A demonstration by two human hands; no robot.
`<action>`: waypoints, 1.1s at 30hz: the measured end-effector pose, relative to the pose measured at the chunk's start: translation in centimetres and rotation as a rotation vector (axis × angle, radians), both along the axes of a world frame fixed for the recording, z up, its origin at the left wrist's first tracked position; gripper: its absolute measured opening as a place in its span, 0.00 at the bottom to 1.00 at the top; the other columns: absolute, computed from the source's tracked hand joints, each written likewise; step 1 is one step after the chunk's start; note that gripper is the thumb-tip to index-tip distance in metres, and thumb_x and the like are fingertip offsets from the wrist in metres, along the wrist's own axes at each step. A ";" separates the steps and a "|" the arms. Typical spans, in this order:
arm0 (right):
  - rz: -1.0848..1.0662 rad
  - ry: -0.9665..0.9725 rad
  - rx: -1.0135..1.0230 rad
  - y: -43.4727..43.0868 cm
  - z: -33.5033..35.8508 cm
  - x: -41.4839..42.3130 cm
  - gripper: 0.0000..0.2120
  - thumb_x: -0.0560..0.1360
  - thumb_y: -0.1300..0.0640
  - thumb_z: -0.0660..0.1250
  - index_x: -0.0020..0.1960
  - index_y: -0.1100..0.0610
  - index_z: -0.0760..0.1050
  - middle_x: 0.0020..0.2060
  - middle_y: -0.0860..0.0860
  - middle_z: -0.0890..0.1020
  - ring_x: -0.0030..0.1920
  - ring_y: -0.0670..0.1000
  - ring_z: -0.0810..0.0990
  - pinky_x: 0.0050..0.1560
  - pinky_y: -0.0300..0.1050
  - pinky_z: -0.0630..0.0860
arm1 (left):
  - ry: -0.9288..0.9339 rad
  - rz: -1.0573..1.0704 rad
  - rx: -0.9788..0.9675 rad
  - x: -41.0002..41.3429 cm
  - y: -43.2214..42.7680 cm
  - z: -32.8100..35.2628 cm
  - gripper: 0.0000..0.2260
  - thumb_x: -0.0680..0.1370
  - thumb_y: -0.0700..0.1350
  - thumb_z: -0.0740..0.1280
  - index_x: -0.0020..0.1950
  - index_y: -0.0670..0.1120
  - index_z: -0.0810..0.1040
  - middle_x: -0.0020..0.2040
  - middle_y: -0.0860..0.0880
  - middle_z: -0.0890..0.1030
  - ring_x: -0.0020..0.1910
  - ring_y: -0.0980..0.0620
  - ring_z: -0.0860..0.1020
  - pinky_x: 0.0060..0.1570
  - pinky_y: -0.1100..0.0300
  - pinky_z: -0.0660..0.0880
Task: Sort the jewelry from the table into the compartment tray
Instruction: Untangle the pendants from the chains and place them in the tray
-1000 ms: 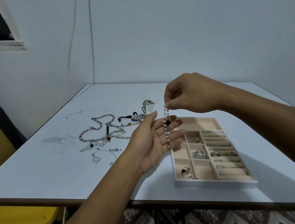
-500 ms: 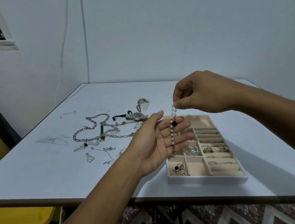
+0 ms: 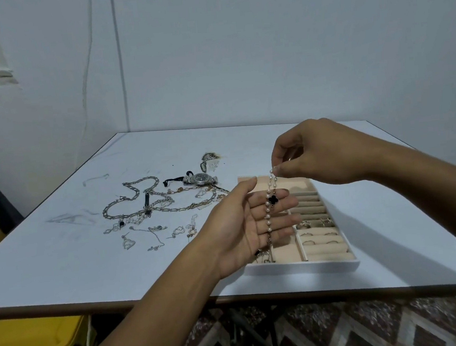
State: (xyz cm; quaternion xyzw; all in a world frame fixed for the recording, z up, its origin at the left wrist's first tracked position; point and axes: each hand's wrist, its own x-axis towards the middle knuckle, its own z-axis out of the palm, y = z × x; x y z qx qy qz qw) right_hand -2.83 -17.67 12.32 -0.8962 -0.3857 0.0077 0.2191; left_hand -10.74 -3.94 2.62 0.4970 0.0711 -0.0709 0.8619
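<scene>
I am sitting at a white table (image 3: 64,270) set in a corner of pale walls, with a yellow bin (image 3: 29,342) showing under its left edge and a patterned floor (image 3: 372,325) below. To the left of my arms a tangle of chunky chains (image 3: 141,205) is lying spread out, with a wristwatch (image 3: 200,178) just behind it and a heart pendant (image 3: 128,243) and other small silver pieces scattered nearer to me. The compartment tray (image 3: 312,269) is sitting to the right of that heap, its ring rolls on the right side already carrying several rings (image 3: 304,224). My left hand (image 3: 242,226) is hovering palm-up over the tray's left half and hiding most of the compartments there, so I cannot tell what they are holding beyond a bit of metal peeking out near my wrist. My right hand (image 3: 316,154) is raised above the tray's far end, thumb and forefinger pinching the top of the pearl bracelet (image 3: 267,219). The strand is hanging straight down from that pinch and draping across my left fingers (image 3: 283,220), which are lying straight and relaxed, only supporting it and not curling round it. Its black clover charm (image 3: 272,199) is resting against my upper fingers, and the lower end is trailing off past my little finger toward the tray.
</scene>
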 end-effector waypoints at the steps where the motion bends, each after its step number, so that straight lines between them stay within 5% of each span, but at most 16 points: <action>1: -0.001 0.003 -0.002 -0.2 -0.1 -0.1 0.03 0.72 0.53 0.71 0.39 0.49 0.81 0.36 0.43 0.84 0.40 0.41 0.81 0.41 0.37 0.75 | 0.006 -0.004 -0.001 -0.1 -0.2 0.0 0.22 0.81 0.55 0.55 0.54 0.39 0.80 0.52 0.41 0.83 0.47 0.42 0.83 0.52 0.50 0.78; 24: -0.003 0.029 -0.043 -1.4 -2.9 -1.5 0.03 0.72 0.52 0.72 0.39 0.49 0.81 0.34 0.41 0.82 0.40 0.41 0.81 0.44 0.40 0.77 | 0.136 -0.008 0.045 -1.5 -0.3 0.3 0.21 0.80 0.54 0.58 0.55 0.37 0.77 0.55 0.35 0.81 0.58 0.36 0.79 0.59 0.49 0.76; 33: -0.008 0.042 -0.034 -1.5 -3.1 -2.1 0.03 0.72 0.53 0.71 0.39 0.48 0.80 0.34 0.39 0.82 0.41 0.38 0.80 0.41 0.34 0.73 | 0.150 0.022 0.023 -2.6 0.2 0.3 0.20 0.80 0.53 0.60 0.58 0.37 0.77 0.57 0.36 0.81 0.59 0.38 0.79 0.62 0.48 0.74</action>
